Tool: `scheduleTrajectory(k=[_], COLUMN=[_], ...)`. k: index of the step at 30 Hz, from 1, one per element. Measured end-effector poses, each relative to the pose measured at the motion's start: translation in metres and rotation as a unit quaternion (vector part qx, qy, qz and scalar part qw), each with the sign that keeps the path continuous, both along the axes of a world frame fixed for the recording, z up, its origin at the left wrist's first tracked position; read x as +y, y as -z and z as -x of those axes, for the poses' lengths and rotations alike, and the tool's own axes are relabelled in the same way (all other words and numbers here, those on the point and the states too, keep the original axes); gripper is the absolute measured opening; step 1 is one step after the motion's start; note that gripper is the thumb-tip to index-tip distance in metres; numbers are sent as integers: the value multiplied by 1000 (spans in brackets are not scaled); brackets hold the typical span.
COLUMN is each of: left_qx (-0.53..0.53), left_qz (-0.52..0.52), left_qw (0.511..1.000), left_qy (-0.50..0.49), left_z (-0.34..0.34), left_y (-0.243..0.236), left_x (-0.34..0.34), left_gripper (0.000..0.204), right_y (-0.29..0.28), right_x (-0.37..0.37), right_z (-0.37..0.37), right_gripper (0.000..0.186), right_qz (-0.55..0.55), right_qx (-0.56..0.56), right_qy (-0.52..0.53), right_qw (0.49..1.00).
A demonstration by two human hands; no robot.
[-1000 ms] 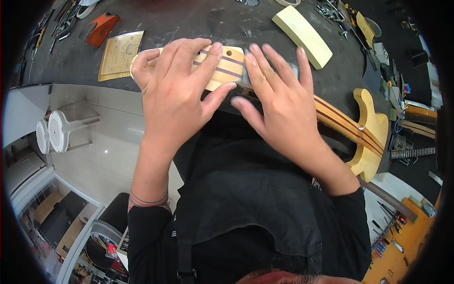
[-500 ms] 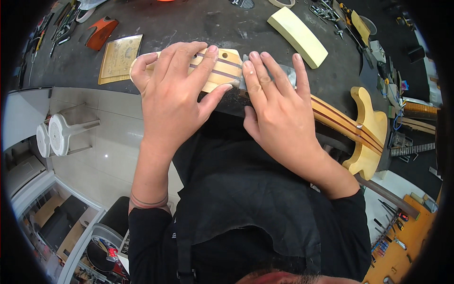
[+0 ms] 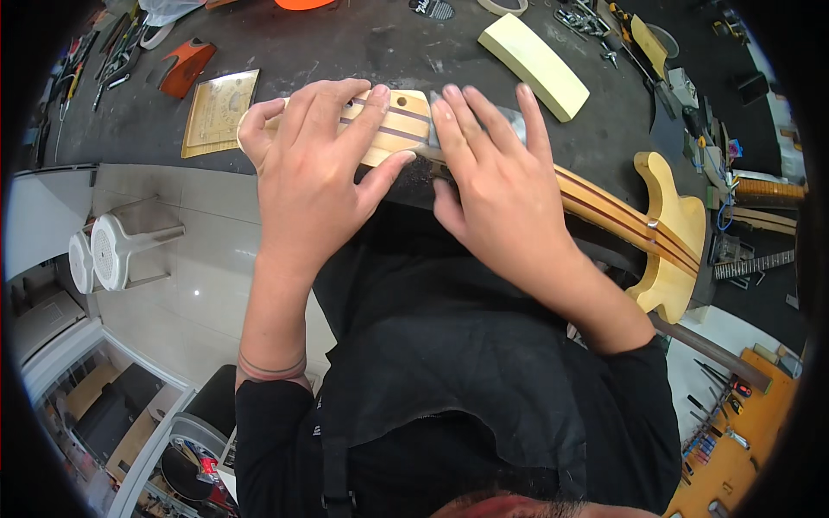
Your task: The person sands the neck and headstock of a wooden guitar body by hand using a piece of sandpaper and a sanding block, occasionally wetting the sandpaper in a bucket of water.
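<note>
A light-wood guitar with dark stripes lies across the near edge of the bench. Its headstock [image 3: 399, 131] is under my left hand [image 3: 309, 177], whose fingers wrap over the face and whose thumb lies along the near edge. My right hand [image 3: 509, 186] rests on the upper neck, fingers stretched and slightly spread. They press a thin grey sheet [image 3: 515, 123], perhaps sandpaper, onto the wood beside the headstock. Its thumb hangs at the neck's near side. Farther right, the striped neck [image 3: 596, 193] runs into the pale body [image 3: 678, 229].
Beyond the hands are a pale yellow block [image 3: 537, 69], an orange-red tool [image 3: 187, 65] and a yellowish flat packet [image 3: 220, 110]. Tools and metal parts [image 3: 580, 19] crowd the far right of the bench. White stools [image 3: 112, 250] stand on the floor to the left.
My right hand and the grey sheet have slid slightly left along the neck, toward the headstock. My left hand keeps its grip. The view has shifted a little.
</note>
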State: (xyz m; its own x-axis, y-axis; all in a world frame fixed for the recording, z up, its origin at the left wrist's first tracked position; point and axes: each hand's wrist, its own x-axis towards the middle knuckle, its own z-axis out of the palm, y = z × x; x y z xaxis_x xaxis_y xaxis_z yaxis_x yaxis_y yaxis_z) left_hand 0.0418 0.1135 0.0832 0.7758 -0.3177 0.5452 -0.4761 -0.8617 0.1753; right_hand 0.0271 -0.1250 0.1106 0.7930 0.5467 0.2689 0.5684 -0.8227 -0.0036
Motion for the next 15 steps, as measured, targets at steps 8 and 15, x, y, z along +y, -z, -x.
scheduleTrajectory(k=[8, 15], left_qx=[2, 5], left_qz=[-6, -10], left_qw=[1000, 1000], left_qy=[0, 2], left_z=[-1, -3], left_y=[-2, -4], left_x=[0, -1], left_gripper=[58, 58], right_y=[3, 8], right_x=[0, 1], right_z=[-9, -16], right_gripper=[79, 85], right_qz=[-22, -40], right_qx=[3, 21], right_qy=[-11, -14], right_qw=[1000, 999])
